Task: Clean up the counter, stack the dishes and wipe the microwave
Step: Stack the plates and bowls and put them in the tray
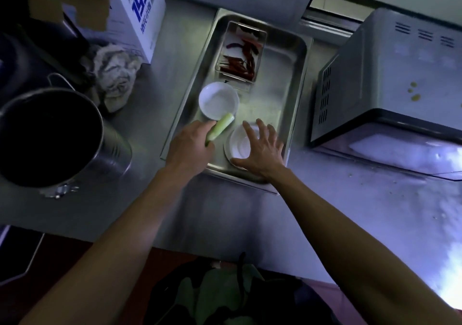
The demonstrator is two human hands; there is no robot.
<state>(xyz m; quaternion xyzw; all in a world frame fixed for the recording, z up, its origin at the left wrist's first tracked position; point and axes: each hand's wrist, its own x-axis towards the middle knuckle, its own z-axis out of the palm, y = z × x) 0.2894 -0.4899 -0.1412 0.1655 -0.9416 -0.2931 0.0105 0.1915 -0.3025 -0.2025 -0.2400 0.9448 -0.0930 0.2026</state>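
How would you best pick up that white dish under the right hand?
Probably by its rim, from above. The dish lies flat and shallow in the tray, so the right hand, spread open over it, can pinch opposite edges; the near tray wall blocks a sideways approach.

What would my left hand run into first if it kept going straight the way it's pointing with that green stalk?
Likely the white bowl: the left hand holds the green stalk aimed up-right, its tip already over the bowl's near rim. Whether they touch is unclear.

Pale green stalk [220, 129], white bowls [218, 100], dark red chillies [240, 58], silver tray [297, 99], white box [142, 17] with blue lettering
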